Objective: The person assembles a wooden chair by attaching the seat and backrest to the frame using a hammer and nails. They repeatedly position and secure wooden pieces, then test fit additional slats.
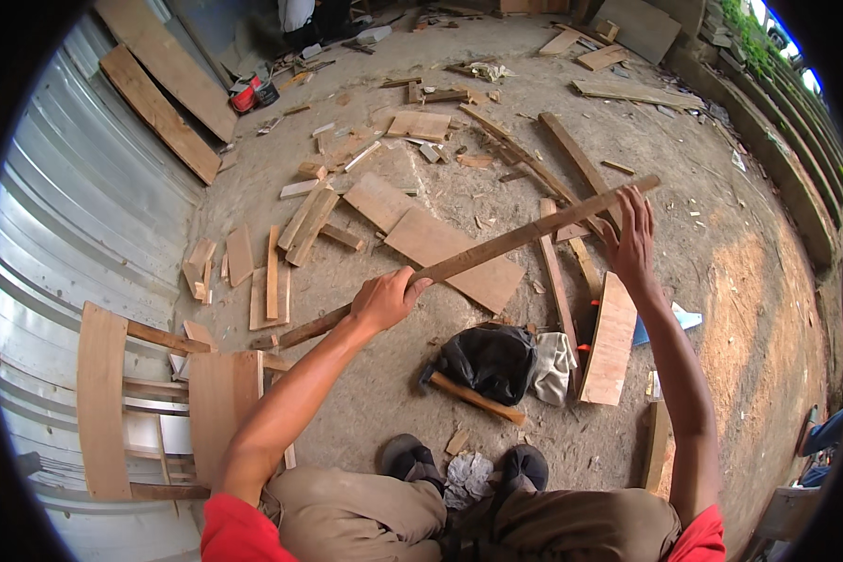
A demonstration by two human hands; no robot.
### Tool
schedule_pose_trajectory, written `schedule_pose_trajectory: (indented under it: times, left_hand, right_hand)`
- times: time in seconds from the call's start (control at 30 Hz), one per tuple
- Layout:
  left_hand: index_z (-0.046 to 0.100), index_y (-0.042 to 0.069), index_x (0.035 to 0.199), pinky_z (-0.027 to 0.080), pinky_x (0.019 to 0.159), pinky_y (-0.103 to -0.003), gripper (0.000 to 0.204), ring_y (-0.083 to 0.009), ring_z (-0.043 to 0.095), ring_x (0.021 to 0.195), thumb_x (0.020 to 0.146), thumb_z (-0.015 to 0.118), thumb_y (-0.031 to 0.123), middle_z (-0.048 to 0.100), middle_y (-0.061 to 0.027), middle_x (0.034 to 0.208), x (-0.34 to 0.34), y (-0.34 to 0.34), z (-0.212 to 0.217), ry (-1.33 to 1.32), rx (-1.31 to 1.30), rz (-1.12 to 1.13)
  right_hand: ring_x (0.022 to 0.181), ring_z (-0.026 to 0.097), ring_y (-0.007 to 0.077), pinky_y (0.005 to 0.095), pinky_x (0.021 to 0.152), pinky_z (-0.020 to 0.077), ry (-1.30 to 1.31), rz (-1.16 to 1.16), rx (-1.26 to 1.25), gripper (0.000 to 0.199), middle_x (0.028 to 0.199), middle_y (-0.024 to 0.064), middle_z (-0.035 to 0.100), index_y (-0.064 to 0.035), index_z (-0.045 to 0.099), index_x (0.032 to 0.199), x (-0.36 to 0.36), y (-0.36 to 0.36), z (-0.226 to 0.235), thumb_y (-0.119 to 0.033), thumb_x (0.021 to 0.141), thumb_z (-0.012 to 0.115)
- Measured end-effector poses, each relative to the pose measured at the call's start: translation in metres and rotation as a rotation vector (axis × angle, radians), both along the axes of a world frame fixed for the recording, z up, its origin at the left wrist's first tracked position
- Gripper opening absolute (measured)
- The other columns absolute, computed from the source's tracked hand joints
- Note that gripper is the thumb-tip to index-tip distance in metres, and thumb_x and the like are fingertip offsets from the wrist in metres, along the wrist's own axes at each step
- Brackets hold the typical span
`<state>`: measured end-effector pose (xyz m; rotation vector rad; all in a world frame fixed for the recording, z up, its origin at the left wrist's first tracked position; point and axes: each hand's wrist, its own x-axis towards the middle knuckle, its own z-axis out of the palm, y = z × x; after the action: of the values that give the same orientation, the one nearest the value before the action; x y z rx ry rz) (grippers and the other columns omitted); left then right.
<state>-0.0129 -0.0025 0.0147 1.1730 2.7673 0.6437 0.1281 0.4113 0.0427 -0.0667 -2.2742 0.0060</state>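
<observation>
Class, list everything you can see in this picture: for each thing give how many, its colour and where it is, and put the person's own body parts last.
Long wooden batten: one, brown, held across the middle, above the ground.
Hammer: one, wooden handle, dark head, on the ground before the feet.
Black bag: one, beside the hammer.
Pale cloth: one, grey-white, right of the bag.
Flat boards: several, light brown, mid-ground.
Wood offcuts: many, brown, scattered over the dirt.
Corrugated metal sheet: one, grey, left.
Red container: one, far left.
Sandals: two, dark, on the feet.
Left hand: grips the batten.
Right hand: holds the batten's far end.
</observation>
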Motion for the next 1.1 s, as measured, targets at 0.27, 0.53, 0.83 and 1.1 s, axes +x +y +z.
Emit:
schedule_pose_trajectory:
  times: [0.27, 0.53, 0.83, 1.1]
  left_hand:
    - [0.057, 0.006, 0.081, 0.045, 0.046, -0.028, 0.065, -0.0090, 0.051, 0.050, 0.096, 0.038, 0.067, 0.052, 0.0013, 0.060, 0.006, -0.006, -0.010, -0.879, 0.257, 0.274]
    - [0.052, 0.010, 0.086, 0.043, 0.046, -0.022, 0.066, -0.0064, 0.047, 0.049, 0.093, 0.034, 0.073, 0.047, 0.0044, 0.064, 0.021, -0.022, 0.008, -1.163, 0.575, 0.293]
    - [0.051, 0.009, 0.091, 0.041, 0.046, -0.023, 0.061, -0.0079, 0.047, 0.050, 0.094, 0.040, 0.069, 0.047, 0.0028, 0.065, 0.032, 0.003, 0.012, -1.218, 0.826, 0.296]
    - [0.051, 0.009, 0.093, 0.044, 0.049, -0.025, 0.063, -0.0105, 0.051, 0.053, 0.094, 0.038, 0.070, 0.050, 0.0010, 0.066, 0.035, 0.046, 0.019, -1.234, 1.222, 0.274]
  right_hand:
    - [0.088, 0.066, 0.0295, 0.0379, 0.077, 0.0524, -0.271, 0.333, -0.750, 0.017, 0.098, 0.0174, 0.066, 0.0003, 0.063, 0.100, -0.002, -0.111, -0.027, -0.010, 0.088, 0.068]
    - [0.072, 0.067, 0.0114, 0.0269, 0.064, 0.0509, -0.565, 0.339, -1.033, 0.025, 0.074, 0.0088, 0.069, 0.0040, 0.065, 0.088, -0.002, -0.169, -0.032, -0.020, 0.095, 0.065]
    - [0.086, 0.064, 0.0179, 0.0313, 0.078, 0.0509, -0.659, 0.516, -1.217, 0.042, 0.093, 0.0125, 0.066, 0.0049, 0.058, 0.111, 0.001, -0.203, -0.047, -0.035, 0.098, 0.060]
    - [0.084, 0.055, 0.0120, 0.0280, 0.074, 0.0467, -0.848, 0.682, -1.560, 0.044, 0.091, 0.0079, 0.060, 0.0035, 0.052, 0.115, 0.046, -0.274, -0.059, -0.038, 0.102, 0.052]
